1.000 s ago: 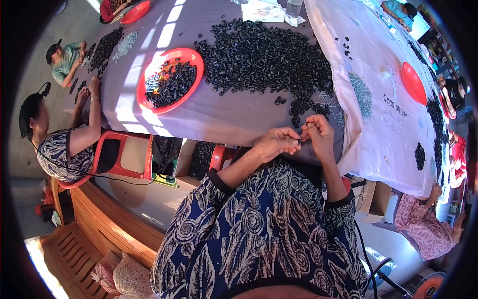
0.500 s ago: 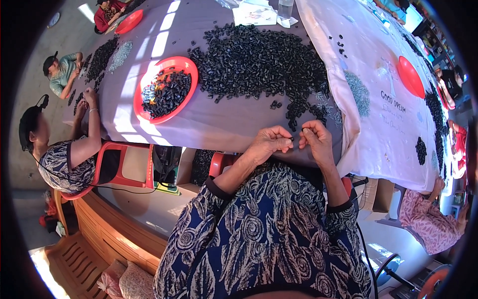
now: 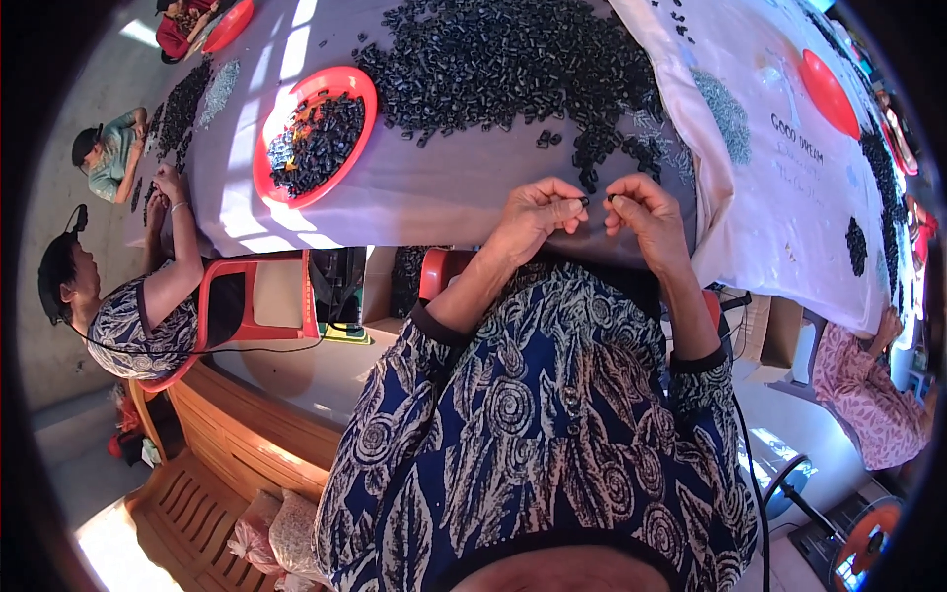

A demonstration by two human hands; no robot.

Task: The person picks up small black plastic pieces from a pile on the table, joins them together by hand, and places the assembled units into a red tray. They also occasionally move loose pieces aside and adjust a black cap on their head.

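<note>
Small black piece [image 3: 584, 201] pinched at left hand [image 3: 538, 212] fingertips, a second [image 3: 611, 198] at right hand [image 3: 641, 209] fingertips; tips near, not touching, at bench [image 3: 444, 207] edge. Black pile [image 3: 513, 59] toward 12 o'clock, red tray [image 3: 314, 133] toward 10, nearer left hand.

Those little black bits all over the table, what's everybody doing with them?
A person sits at the table, both hands raised at its near edge. The left hand and the right hand each pinch a small black piece at the fingertips, nearly touching. Just beyond lies a big heap of black pieces, and a red tray to the left holds more. Other people sit around the table with their own piles.
</note>
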